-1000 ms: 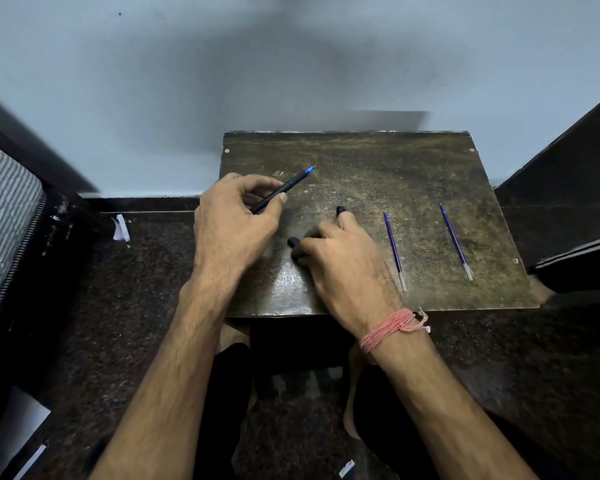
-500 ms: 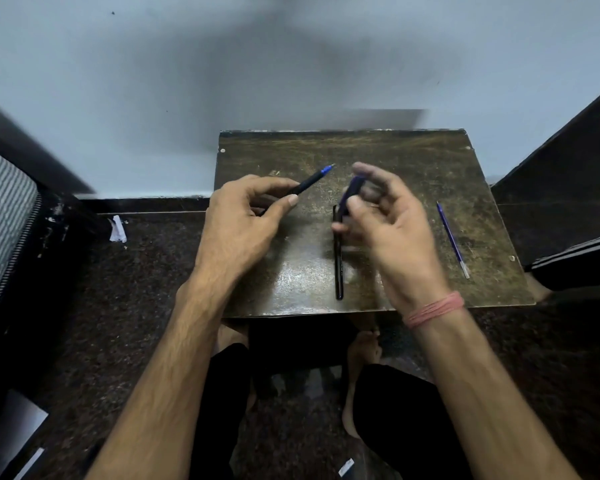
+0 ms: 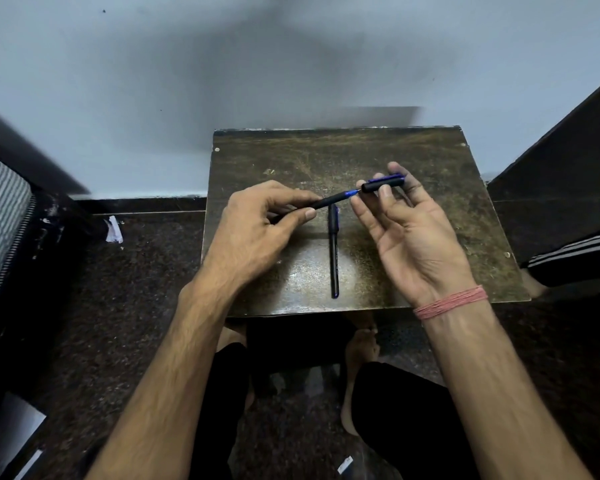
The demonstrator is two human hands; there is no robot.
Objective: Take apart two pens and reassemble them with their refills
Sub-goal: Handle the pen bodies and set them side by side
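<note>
Left hand (image 3: 257, 230), frame centre, grips the pen (image 3: 329, 201) by its barrel, tip aimed right at the cap (image 3: 383, 184) pinched by right hand (image 3: 409, 233). Capping should go best with both axes aligned before pushing; the second pen (image 3: 333, 252) lies capped on the board (image 3: 430, 161) below

You've got matt black plastic pens (image 3: 333, 251) w/ a blue-clipped cap (image 3: 383, 183), on a worn, scratched wood board (image 3: 430, 216) w/ dull sheen, over speckled polished stone floor (image 3: 146, 271).
</note>
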